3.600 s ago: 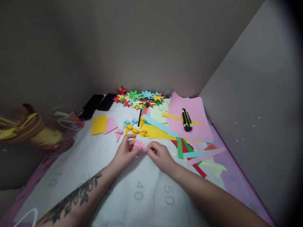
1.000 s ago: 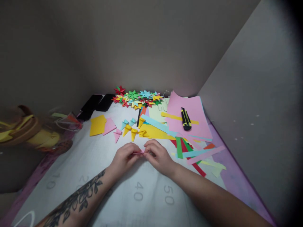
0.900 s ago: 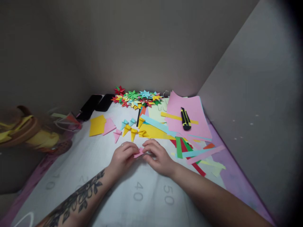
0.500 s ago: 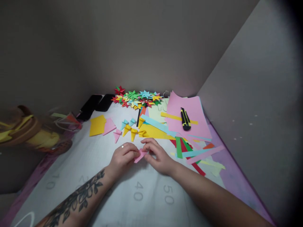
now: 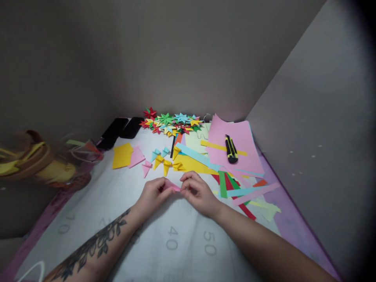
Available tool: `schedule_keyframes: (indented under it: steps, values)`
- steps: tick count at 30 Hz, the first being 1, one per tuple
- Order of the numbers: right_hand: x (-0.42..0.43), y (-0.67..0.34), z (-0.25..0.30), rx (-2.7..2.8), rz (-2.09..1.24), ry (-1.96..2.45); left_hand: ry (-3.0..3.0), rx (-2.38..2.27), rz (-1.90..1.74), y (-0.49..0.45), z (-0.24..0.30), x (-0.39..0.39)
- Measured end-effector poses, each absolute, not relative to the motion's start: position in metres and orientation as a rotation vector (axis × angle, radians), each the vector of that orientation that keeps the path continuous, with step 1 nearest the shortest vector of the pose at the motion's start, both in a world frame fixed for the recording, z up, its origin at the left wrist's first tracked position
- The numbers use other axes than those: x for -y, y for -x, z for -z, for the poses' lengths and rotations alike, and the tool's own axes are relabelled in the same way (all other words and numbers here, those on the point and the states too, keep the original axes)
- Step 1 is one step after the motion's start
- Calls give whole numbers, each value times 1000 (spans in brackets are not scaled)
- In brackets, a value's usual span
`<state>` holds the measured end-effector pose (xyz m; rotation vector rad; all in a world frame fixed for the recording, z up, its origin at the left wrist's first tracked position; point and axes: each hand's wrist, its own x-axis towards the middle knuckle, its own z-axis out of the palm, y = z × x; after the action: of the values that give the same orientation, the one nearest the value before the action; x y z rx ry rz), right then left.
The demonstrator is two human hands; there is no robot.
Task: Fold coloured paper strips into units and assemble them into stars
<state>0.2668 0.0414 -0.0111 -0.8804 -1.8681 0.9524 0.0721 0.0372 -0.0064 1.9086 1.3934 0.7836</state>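
A small folded piece of pink paper (image 5: 173, 185) is stretched between my two hands, just above the white sheet. My left hand (image 5: 154, 194) pinches its left part, the thumb in front and the fingers behind. At the paper's right tip, my right hand (image 5: 199, 193) closes thumb and fingertips on it. Beyond the hands lie several folded yellow pieces (image 5: 166, 165), two light blue ones (image 5: 155, 154) and a folded pink one (image 5: 146, 167). Part of the held paper is hidden by my left fingers.
Paper stars (image 5: 167, 123) are heaped at the back. On pink sheets (image 5: 243, 137) at the right rests a utility knife (image 5: 231, 150). Cut paper strips (image 5: 235, 192) spread below. Yellow squares (image 5: 122, 156), dark phone-like slabs (image 5: 132, 128) and a blurred pot (image 5: 53, 170) stand left.
The pink paper has turned from slanting toward me to lying more level between the hands. My left hand has shifted its grip, and the fingers have rolled behind the paper.
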Motion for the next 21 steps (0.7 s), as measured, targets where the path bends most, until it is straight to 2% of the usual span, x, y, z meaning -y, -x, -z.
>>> schedule_keyframes:
  steps: [12, 21]
  values:
    - [-46, -261, 19, 1806, -965, 999, -1903, -1397, -706, -72, 10, -38]
    - [-46, -261, 17, 1855, -932, 907, -1731, -1430, -773, -73, 10, -41]
